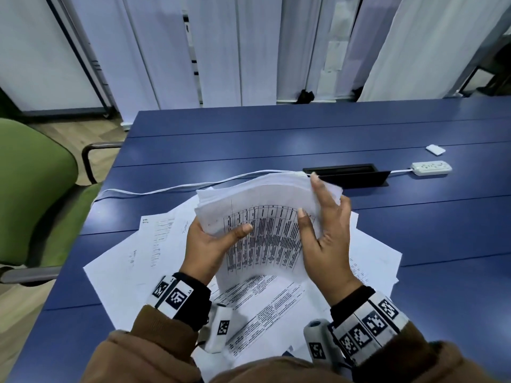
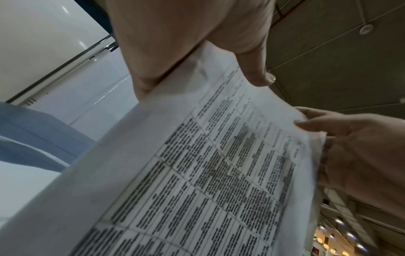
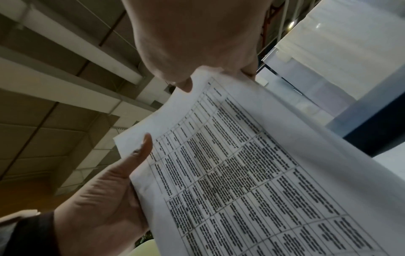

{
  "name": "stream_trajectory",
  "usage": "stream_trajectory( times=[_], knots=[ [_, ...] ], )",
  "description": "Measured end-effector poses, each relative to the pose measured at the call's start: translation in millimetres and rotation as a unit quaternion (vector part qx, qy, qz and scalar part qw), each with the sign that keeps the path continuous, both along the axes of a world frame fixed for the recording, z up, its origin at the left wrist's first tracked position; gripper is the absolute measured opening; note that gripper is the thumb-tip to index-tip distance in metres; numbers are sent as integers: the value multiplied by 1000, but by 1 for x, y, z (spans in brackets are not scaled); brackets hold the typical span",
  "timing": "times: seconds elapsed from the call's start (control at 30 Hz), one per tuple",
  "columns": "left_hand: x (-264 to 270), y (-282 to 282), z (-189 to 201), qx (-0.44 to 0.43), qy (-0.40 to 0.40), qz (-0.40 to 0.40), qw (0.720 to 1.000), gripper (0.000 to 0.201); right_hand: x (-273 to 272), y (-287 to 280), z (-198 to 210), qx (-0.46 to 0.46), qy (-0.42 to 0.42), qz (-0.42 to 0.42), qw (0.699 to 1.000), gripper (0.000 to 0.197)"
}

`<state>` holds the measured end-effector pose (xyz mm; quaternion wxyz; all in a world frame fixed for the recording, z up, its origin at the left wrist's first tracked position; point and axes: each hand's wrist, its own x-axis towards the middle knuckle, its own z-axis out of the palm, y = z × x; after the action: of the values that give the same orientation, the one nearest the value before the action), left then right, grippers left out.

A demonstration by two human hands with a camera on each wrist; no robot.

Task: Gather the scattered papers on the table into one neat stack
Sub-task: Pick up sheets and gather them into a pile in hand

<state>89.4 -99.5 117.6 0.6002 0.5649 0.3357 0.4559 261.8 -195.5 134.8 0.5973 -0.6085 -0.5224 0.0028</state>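
A thick bundle of printed papers (image 1: 265, 217) is held upright above the blue table (image 1: 414, 217), its top sheet showing a dense table of text. My left hand (image 1: 213, 244) grips the bundle's left edge, thumb on the front. My right hand (image 1: 326, 230) grips the right edge, thumb on the front and a finger over the top corner. Both wrist views show the same bundle (image 2: 208, 173) (image 3: 252, 173) bowed between the two hands. Several loose sheets (image 1: 132, 261) still lie spread on the table beneath the bundle.
A white cable (image 1: 166, 186) runs across the table to a white power strip (image 1: 431, 168). A black cable hatch (image 1: 345, 175) stands open behind the bundle. A small white item (image 1: 435, 149) lies farther back. A green chair (image 1: 33, 194) stands at the table's left.
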Motion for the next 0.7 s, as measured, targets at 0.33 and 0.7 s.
stream_trajectory(
  times=[0.33, 0.7],
  knots=[
    [-3, 1, -5, -26, -27, 14, 999, 83, 0, -6, 10, 13, 15, -46, 999, 43],
    [-8, 6, -42, -92, 7, 48, 995, 53, 25, -6, -30, -36, 339, 56, 938, 61]
  ],
)
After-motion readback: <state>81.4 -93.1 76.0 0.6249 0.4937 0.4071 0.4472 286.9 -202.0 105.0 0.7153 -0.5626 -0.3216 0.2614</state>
